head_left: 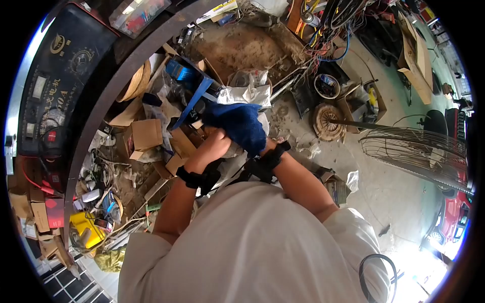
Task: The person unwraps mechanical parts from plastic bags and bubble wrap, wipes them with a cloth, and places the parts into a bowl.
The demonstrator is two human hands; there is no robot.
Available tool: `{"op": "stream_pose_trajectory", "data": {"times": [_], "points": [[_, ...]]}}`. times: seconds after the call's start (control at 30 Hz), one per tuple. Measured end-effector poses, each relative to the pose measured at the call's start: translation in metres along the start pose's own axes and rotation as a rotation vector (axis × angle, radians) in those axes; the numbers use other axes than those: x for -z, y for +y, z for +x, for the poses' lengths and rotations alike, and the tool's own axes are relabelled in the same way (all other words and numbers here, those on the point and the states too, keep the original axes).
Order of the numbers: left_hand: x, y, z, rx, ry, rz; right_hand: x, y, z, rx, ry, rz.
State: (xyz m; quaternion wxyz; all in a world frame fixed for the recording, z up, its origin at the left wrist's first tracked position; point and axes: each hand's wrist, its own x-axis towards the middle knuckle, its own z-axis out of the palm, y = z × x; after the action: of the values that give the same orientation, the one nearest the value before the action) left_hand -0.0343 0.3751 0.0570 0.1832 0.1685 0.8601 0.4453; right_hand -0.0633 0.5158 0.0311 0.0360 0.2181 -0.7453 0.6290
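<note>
A dark blue cloth [238, 123] is bunched in front of my body and drapes over most of my right hand [264, 148]. That hand grips the cloth from its right side, with its fingers hidden in the folds. My left hand [218, 143] is closed at the cloth's lower left edge. What its fingers hold is hidden from above. Just beyond the cloth lies a crumpled silvery-white sheet [245, 96]. A blue metal bar [194, 101] slants past on the left. Black straps wrap both wrists.
Opened cardboard boxes [146, 135] and scraps crowd the left. A large black charger case [58, 81] stands beyond a curved dark edge. On the right are a round ribbed part [328, 122], a bucket [327, 86] and a wire fan guard [414, 151]. Tangled cables [336, 35] hang at the top.
</note>
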Motion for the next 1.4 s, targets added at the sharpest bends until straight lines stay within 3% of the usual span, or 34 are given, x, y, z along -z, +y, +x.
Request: {"op": "stream_pose_trajectory", "data": {"times": [0.03, 0.07, 0.17, 0.3, 0.4, 0.5, 0.53, 0.6, 0.63, 0.7, 0.77, 0.9, 0.97, 1.0, 1.07, 1.13, 1.2, 1.3, 1.33, 1.4], "points": [[-0.004, -0.005, 0.000, 0.008, 0.009, -0.056, 0.000, -0.005, -0.003, -0.104, 0.028, 0.311], [-0.008, -0.008, -0.001, 0.015, 0.016, -0.112, -0.004, 0.008, -0.002, 0.103, 0.183, 0.079], [-0.013, -0.003, -0.002, -0.034, 0.033, -0.171, 0.012, 0.013, -0.006, 0.075, 0.068, -0.212], [-0.012, -0.006, -0.001, -0.062, 0.013, -0.210, 0.008, 0.018, -0.002, 0.100, 0.077, -0.712], [-0.008, 0.004, 0.002, -0.061, 0.030, -0.229, 0.015, 0.014, 0.001, -0.005, 0.130, -0.486], [-0.003, 0.003, -0.004, 0.070, 0.055, -0.218, 0.023, 0.009, -0.006, -0.343, 0.155, -0.290], [-0.001, 0.005, -0.004, 0.123, 0.154, -0.209, 0.024, 0.014, -0.011, -0.031, 0.276, -0.361], [0.003, 0.011, -0.008, 0.235, 0.354, -0.189, 0.018, 0.046, -0.020, -0.487, 0.211, 0.431], [0.000, 0.002, -0.003, 0.222, 0.477, -0.350, 0.010, 0.046, -0.024, -0.430, 0.224, 0.557], [0.003, 0.015, -0.003, 0.213, 0.537, -0.721, -0.001, 0.044, -0.027, -0.350, 0.221, 0.771], [0.008, 0.036, -0.001, 0.147, 0.544, -0.889, -0.007, 0.033, -0.024, -0.343, 0.202, 0.818], [0.010, 0.045, 0.008, 0.112, 0.516, -1.225, 0.001, -0.008, -0.014, -0.427, 0.170, 0.698], [0.003, 0.031, 0.006, -0.050, 0.470, -0.671, 0.000, -0.015, -0.010, -0.483, 0.184, 0.607], [0.002, 0.033, 0.008, -0.040, 0.460, -0.643, -0.003, -0.013, -0.009, -0.515, 0.199, 0.564], [0.000, 0.038, 0.008, 0.049, 0.477, -0.622, -0.015, 0.043, -0.019, -0.411, 0.173, 0.094], [0.001, 0.043, 0.010, 0.173, 0.546, -0.713, -0.010, 0.030, -0.018, -0.602, 0.199, -0.055], [0.000, 0.030, 0.007, 0.227, 0.498, -0.823, 0.019, -0.024, 0.003, -1.046, 0.179, 0.274], [-0.004, 0.049, 0.010, 0.007, 0.389, -1.187, 0.019, -0.005, -0.001, -1.094, 0.229, 0.230], [-0.002, 0.040, 0.011, 0.043, 0.360, -1.229, 0.022, -0.009, -0.001, -1.179, 0.317, 0.262], [0.006, 0.040, 0.008, 0.057, 0.384, -1.004, 0.026, -0.005, -0.011, -0.503, 0.177, -0.287]]}}
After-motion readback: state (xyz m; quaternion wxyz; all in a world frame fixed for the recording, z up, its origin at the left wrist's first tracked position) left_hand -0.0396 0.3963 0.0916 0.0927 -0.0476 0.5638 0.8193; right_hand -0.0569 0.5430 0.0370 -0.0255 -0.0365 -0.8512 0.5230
